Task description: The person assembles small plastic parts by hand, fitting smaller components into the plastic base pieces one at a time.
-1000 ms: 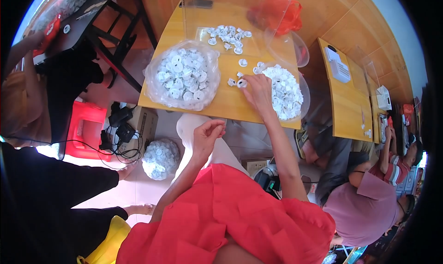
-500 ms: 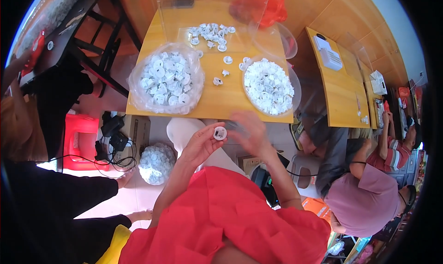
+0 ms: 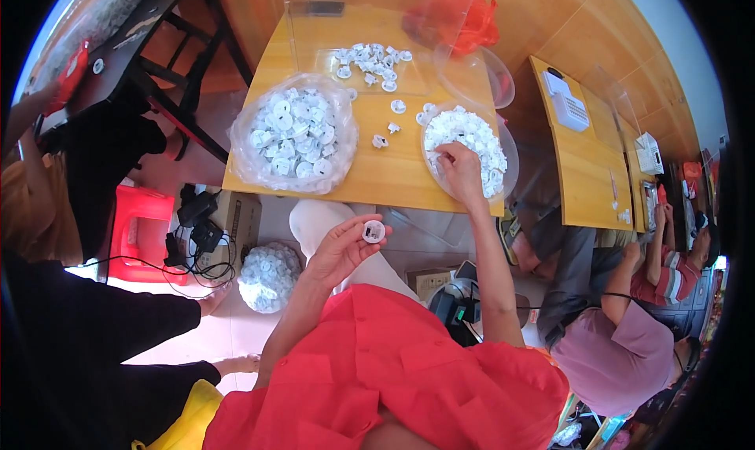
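Observation:
My left hand (image 3: 340,252) is held low in front of the table's near edge, its fingers closed on a small round white plastic part (image 3: 373,231) with a dark slot in its face. My right hand (image 3: 461,171) reaches over the round tub (image 3: 512,163) at the table's right. Its thumb and fingers are bent together at the heap of small white plastic pieces (image 3: 470,135) inside; what they grip is hidden. A clear plastic bag (image 3: 241,147) on the left side is full of round white parts (image 3: 295,132).
Loose white parts (image 3: 380,141) lie on the wooden table (image 3: 377,179), with a pile (image 3: 373,59) farther back. Behind are a clear tub (image 3: 503,80) and red plastic bag (image 3: 476,22). A full bag (image 3: 270,277) stands on the floor. People sit at both sides.
My right hand has moved from beside the left hand out to the tub of small pieces. The left hand still holds the round part. The view has shifted slightly.

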A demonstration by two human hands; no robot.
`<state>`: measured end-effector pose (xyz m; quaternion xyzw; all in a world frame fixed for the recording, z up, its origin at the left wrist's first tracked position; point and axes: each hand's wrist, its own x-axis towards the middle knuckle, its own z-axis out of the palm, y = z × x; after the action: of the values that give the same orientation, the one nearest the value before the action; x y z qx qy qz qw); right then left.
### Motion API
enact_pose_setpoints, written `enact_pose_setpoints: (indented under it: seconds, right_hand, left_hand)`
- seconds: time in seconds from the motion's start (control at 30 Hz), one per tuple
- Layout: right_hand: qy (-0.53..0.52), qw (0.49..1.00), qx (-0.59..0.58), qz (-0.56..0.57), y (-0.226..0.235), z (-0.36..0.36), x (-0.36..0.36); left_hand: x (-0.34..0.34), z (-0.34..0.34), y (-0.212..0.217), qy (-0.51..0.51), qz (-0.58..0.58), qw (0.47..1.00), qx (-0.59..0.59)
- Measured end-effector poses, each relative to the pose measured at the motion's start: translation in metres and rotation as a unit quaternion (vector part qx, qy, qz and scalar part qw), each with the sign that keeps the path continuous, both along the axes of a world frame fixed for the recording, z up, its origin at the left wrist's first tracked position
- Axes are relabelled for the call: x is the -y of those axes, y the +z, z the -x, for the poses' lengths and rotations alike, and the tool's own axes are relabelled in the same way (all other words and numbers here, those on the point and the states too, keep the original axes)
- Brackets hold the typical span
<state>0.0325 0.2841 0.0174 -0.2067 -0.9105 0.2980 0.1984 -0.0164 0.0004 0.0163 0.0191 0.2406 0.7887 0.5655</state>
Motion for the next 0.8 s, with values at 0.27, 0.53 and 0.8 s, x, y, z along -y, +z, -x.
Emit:
enact_pose_setpoints:
  seconds: [0.27, 0.53, 0.8]
  right_hand:
    - [0.056, 0.947, -0.08, 0.305, 0.014, -0.011, 0.004]
    - [0.09, 0.86, -0.047, 0.501, 0.039, -0.03, 0.077]
    - [0.061, 0.823, -0.137, 0.547, 0.051, -0.045, 0.137]
  left_hand:
    - [0.001, -0.001, -0.003, -0.004, -0.008, 1.0, 0.011]
    - [0.003, 0.002, 0.001, 0.01, -0.031, 0.999, -0.005]
    - [0.007, 0.003, 0.013, 0.063, -0.033, 0.997, -0.024]
